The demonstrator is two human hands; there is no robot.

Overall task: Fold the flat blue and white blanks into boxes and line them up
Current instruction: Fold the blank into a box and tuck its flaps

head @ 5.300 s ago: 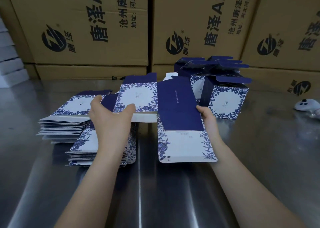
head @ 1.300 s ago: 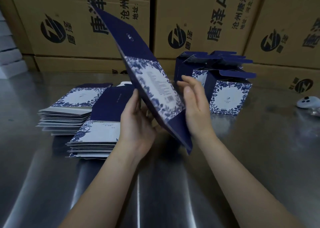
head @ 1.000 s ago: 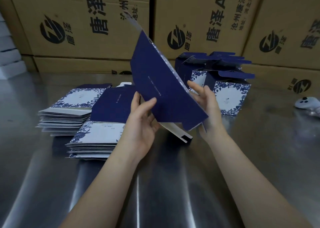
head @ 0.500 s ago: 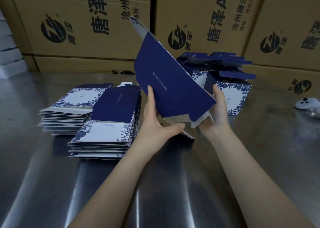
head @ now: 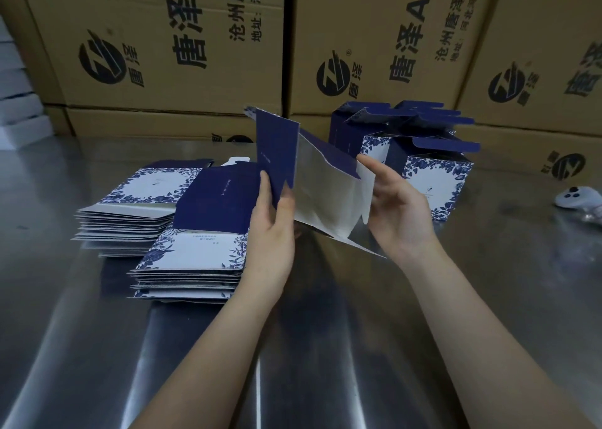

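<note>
Right now we see one blank (head: 325,197) lifted off the steel surface (head: 325,347), held between both hands and partly opened, so that its grey-white inside faces us. Our left hand (head: 272,236) has its grip closed on the blank's left end: the thumb and one finger show against the lower part of an upright navy panel (head: 277,145), pinching it, and the other fingers are hidden. Our right hand (head: 404,213) takes the right end, palm turned leftward. Its thumb reaches to the top corner of a pale side flap (head: 365,194) and its fingers go behind that flap, so we read this grip as closed on the blank too, though the fingertips are out of sight. The blank's lowest corner points down toward the surface; we cannot tell whether it touches.

Left of the left hand, two piles of flat blanks lie on the surface. The near stack (head: 192,265) sits just beside the left wrist, its top sheet showing a navy half and a white half with blue leaves. The far stack (head: 130,210) lies behind and to the left, touching or overlapped by the near one. Behind the right hand stand the folded boxes (head: 433,181), close together with their navy top flaps open. Brown cartons (head: 163,37) wall the back, and a white controller (head: 576,197) rests at the right edge, well apart from the boxes
</note>
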